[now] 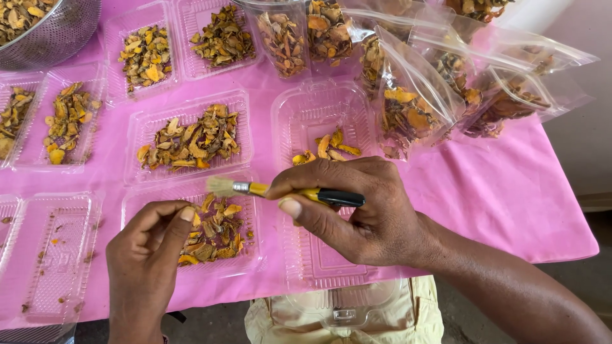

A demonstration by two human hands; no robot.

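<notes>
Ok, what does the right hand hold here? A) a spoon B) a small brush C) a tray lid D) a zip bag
B: the right hand pinches a small brush with a yellow and black handle, bristles pointing left over the tray of dried slices near the left hand.

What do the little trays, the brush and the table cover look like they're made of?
The trays look like thin clear plastic: see-through, glossy, with ribbed bottoms. The brush, held in the right hand, seems to have pale bristles, a shiny metal collar and a yellow-and-black handle, possibly painted wood or plastic. The pink cover looks matte and smooth, perhaps plastic sheet or paper.
</notes>
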